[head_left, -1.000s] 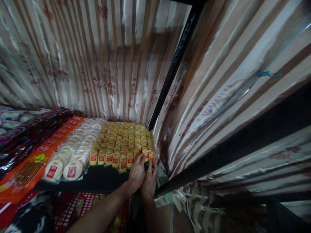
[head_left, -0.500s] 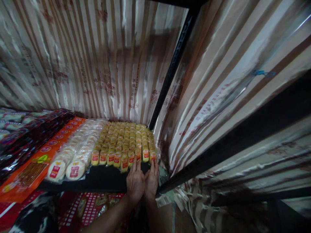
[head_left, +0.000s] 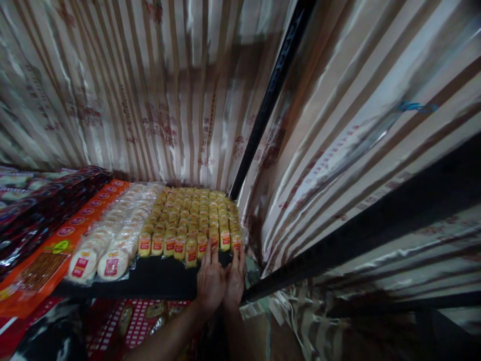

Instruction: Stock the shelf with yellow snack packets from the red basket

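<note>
Rows of small yellow snack packs (head_left: 193, 215) with red labels fill the right end of a dark shelf (head_left: 158, 281). My left hand (head_left: 209, 281) lies flat at the shelf's front edge, fingers stretched toward the front row of packs. My right hand (head_left: 235, 281) rests right beside it, fingers extended, tips touching the rightmost front pack (head_left: 236, 241). Neither hand grips anything that I can see.
White round cakes in clear wrap (head_left: 112, 240) lie left of the yellow packs, then orange packets (head_left: 56, 250) and dark packets (head_left: 37, 210). Striped plastic sheeting (head_left: 150, 100) hangs behind and to the right. A black post (head_left: 268, 105) stands at the corner. A lower shelf holds red checked packets (head_left: 139, 326).
Both hands slid back slightly from the front row toward the shelf edge and flattened out. The view shifted a little.
</note>
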Available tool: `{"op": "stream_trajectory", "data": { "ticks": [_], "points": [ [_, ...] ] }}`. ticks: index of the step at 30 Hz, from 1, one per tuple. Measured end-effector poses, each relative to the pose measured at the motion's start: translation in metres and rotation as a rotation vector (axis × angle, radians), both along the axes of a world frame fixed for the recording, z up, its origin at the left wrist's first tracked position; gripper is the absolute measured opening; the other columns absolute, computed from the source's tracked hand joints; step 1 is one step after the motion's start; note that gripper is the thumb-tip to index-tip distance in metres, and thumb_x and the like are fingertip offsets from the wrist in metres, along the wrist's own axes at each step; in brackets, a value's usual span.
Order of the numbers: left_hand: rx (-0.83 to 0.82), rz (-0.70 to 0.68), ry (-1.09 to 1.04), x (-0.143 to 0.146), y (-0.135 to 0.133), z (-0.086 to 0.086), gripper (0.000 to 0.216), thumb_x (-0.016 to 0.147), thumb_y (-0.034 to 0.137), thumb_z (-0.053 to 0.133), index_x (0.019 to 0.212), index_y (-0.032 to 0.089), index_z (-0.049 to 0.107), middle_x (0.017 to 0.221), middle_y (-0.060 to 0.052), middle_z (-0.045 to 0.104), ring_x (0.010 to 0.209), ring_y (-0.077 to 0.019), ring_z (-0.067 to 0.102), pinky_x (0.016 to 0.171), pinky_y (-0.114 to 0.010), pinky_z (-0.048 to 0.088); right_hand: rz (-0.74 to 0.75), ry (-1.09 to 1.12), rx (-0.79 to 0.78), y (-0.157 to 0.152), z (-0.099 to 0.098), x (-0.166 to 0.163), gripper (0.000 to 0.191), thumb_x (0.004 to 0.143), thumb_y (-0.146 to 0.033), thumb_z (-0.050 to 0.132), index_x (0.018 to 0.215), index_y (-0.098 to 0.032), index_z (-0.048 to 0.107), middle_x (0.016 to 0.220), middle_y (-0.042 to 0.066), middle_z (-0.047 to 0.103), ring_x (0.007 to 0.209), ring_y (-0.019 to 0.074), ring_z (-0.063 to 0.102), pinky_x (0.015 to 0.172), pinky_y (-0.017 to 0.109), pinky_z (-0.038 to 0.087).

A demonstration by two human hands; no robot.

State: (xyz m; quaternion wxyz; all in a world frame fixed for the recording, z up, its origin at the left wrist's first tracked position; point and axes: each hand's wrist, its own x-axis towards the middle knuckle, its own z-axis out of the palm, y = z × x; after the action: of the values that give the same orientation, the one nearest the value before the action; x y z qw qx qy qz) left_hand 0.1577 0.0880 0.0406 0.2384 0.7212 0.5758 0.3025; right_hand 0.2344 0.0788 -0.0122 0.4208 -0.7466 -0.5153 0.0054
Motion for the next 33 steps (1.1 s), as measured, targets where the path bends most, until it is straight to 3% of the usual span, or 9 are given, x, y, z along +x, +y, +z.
{"op": "stream_trajectory", "data": {
  "ticks": [7,11,17,27,33],
  "points": [
    [-0.027,-0.057,0.063,0.003,0.005,-0.005,0.05,0.081,0.01,0.032,0.131,0.01,0.04,0.14,-0.012,0.037,0.132,-0.0185,0.027,0.108,-0.035,0.03,0.039,-0.056,-0.007,0.001,-0.004,0.002,0.056,0.086,-0.028,0.028,0.14,-0.014,0.02,0.144,0.012,0.027,0.133,0.0198,0.022,0.104,0.043,0.028],
    [-0.026,-0.086,0.077,0.002,0.005,-0.006,0.049,0.083,0.013,0.03,0.13,0.009,0.042,0.137,-0.012,0.042,0.131,-0.0187,0.031,0.108,-0.037,0.03,0.048,-0.069,0.001,0.0,-0.005,0.003,0.056,0.086,-0.028,0.027,0.14,-0.014,0.021,0.144,0.013,0.026,0.133,0.0204,0.023,0.103,0.043,0.029],
    [0.014,0.007,0.053,0.0,0.001,-0.001,0.05,0.081,0.014,0.035,0.131,0.009,0.04,0.143,-0.012,0.031,0.133,-0.0196,0.025,0.107,-0.033,0.032,0.002,-0.056,0.002,0.001,-0.006,0.001,0.057,0.084,-0.028,0.034,0.139,-0.015,0.023,0.141,0.016,0.029,0.131,0.024,0.027,0.099,0.043,0.034],
    [0.054,-0.052,0.04,0.006,0.009,-0.018,0.052,0.082,0.015,0.031,0.133,0.008,0.035,0.14,-0.012,0.036,0.133,-0.0184,0.026,0.108,-0.038,0.029,0.008,-0.05,0.006,0.003,-0.005,0.003,0.052,0.086,-0.032,0.031,0.135,-0.013,0.032,0.137,0.017,0.031,0.128,0.0248,0.031,0.096,0.042,0.038],
    [-0.001,-0.073,-0.005,-0.004,-0.002,-0.007,0.05,0.084,0.014,0.027,0.133,0.005,0.036,0.142,-0.012,0.033,0.132,-0.0156,0.028,0.109,-0.032,0.028,0.018,-0.073,0.015,0.002,-0.007,0.003,0.057,0.082,-0.025,0.035,0.137,-0.014,0.026,0.139,0.015,0.031,0.13,0.0237,0.026,0.103,0.044,0.031]
  ]
}}
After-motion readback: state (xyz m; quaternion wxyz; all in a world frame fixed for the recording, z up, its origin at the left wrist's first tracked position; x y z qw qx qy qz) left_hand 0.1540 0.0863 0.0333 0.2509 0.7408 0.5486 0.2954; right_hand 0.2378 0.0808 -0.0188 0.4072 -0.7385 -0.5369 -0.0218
